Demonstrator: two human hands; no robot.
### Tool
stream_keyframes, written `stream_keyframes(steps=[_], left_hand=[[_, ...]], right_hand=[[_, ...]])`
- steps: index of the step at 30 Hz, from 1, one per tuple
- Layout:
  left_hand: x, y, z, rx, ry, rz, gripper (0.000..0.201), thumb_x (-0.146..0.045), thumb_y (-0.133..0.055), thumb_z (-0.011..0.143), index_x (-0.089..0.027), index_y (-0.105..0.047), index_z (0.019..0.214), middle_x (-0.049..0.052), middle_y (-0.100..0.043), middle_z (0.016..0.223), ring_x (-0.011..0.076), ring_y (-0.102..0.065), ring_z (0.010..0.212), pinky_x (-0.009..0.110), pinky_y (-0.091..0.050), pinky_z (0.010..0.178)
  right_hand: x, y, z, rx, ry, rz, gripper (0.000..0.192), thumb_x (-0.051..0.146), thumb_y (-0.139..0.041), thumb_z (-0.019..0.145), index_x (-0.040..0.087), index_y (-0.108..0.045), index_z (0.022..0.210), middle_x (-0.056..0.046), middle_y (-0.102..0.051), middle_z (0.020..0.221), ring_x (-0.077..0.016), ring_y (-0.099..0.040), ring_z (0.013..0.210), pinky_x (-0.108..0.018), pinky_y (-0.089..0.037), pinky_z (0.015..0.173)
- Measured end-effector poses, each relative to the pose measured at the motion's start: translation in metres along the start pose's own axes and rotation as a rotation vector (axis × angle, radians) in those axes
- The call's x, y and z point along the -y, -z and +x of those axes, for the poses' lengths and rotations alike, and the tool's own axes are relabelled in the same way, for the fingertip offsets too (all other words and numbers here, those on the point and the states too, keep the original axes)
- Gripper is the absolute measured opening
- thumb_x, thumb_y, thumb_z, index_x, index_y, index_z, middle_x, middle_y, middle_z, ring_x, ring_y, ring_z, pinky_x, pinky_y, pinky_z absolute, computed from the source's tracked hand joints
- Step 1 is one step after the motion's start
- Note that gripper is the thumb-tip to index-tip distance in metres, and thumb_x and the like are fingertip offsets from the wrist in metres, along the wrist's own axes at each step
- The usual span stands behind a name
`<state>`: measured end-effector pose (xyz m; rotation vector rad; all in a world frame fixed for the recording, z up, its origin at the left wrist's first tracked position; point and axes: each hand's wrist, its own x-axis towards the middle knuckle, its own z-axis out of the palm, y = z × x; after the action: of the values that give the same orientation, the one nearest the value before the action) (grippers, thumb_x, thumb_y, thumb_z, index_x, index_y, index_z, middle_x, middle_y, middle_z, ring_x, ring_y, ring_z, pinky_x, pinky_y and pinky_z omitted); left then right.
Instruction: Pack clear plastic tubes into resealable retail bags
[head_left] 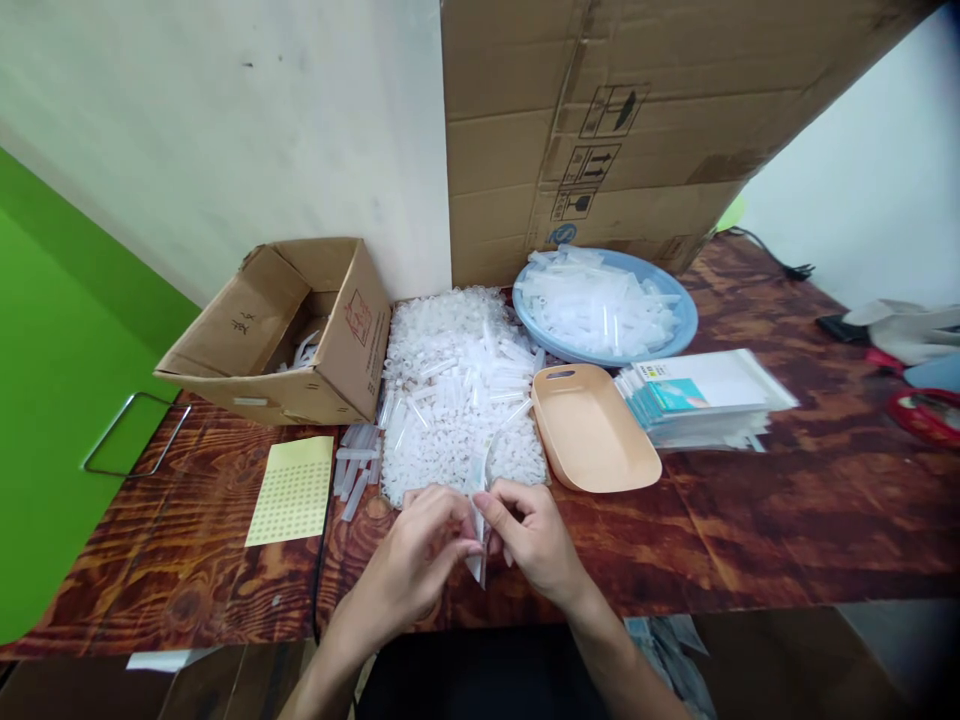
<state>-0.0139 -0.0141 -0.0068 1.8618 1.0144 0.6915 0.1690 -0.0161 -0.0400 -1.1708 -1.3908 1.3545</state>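
Both hands meet at the table's near edge, in front of a pile of small clear plastic pieces [450, 400]. Between them a clear plastic bag [478, 568] stands edge-on, pinched from both sides. My left hand [420, 545] has thumb and fingers closed on its left side. My right hand [534, 535] grips the other side, thumb on top and fingers curled under. What the bag contains cannot be made out. To the left lie several loose translucent tubes [356, 465] and a yellow sheet of small round stickers [291, 492].
An open cardboard box [349, 330] stands at the left. Behind the pile, a blue basin [686, 325] holds many clear tubes. A beige tray [596, 430] sits beside a stack of printed plastic bags [720, 385]. A large carton [517, 130] rises at the back.
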Motion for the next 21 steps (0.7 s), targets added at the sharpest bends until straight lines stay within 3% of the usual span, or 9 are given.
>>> stream_keyframes(steps=[4, 7, 13, 21], left_hand=[[0.005, -0.001, -0.003, -0.013, 0.018, 0.005, 0.009, -0.028, -0.063, 0.096, -0.021, -0.064, 0.091, 0.004, -0.069, 0.089, 0.0210, -0.061, 0.089, 0.032, -0.042, 0.085], [0.009, -0.004, -0.003, -0.054, -0.053, -0.003, 0.012, -0.023, -0.064, 0.095, -0.020, -0.064, 0.083, 0.003, -0.068, 0.083, 0.0190, -0.061, 0.083, 0.032, -0.042, 0.082], [0.008, -0.015, -0.006, -0.380, -0.351, 0.162, 0.018, -0.005, -0.057, 0.093, -0.021, -0.065, 0.088, 0.003, -0.071, 0.083, 0.0191, -0.066, 0.082, 0.036, -0.042, 0.085], [-0.005, -0.023, -0.011, -0.614, -0.451, 0.414, 0.023, -0.003, -0.056, 0.091, -0.023, -0.065, 0.086, 0.000, -0.072, 0.076, 0.0178, -0.069, 0.075, 0.035, -0.044, 0.079]], right_hand=[[-0.001, -0.003, 0.000, 0.009, -0.028, 0.033, 0.046, 0.049, -0.057, 0.097, 0.019, -0.058, 0.062, 0.004, -0.056, 0.048, -0.0081, -0.046, 0.038, -0.020, -0.035, 0.039], [-0.003, -0.005, 0.000, -0.015, -0.061, 0.079, 0.048, 0.050, -0.058, 0.096, 0.019, -0.056, 0.060, 0.004, -0.055, 0.046, -0.0077, -0.045, 0.037, -0.019, -0.034, 0.040], [-0.008, -0.015, -0.003, -0.090, -0.099, 0.351, 0.044, 0.052, -0.060, 0.095, 0.018, -0.054, 0.067, 0.004, -0.054, 0.048, -0.0057, -0.040, 0.036, -0.017, -0.028, 0.036], [0.001, -0.027, -0.009, -0.149, -0.069, 0.513, 0.041, 0.049, -0.059, 0.097, 0.017, -0.054, 0.071, 0.004, -0.051, 0.052, -0.0046, -0.038, 0.038, -0.016, -0.027, 0.037]])
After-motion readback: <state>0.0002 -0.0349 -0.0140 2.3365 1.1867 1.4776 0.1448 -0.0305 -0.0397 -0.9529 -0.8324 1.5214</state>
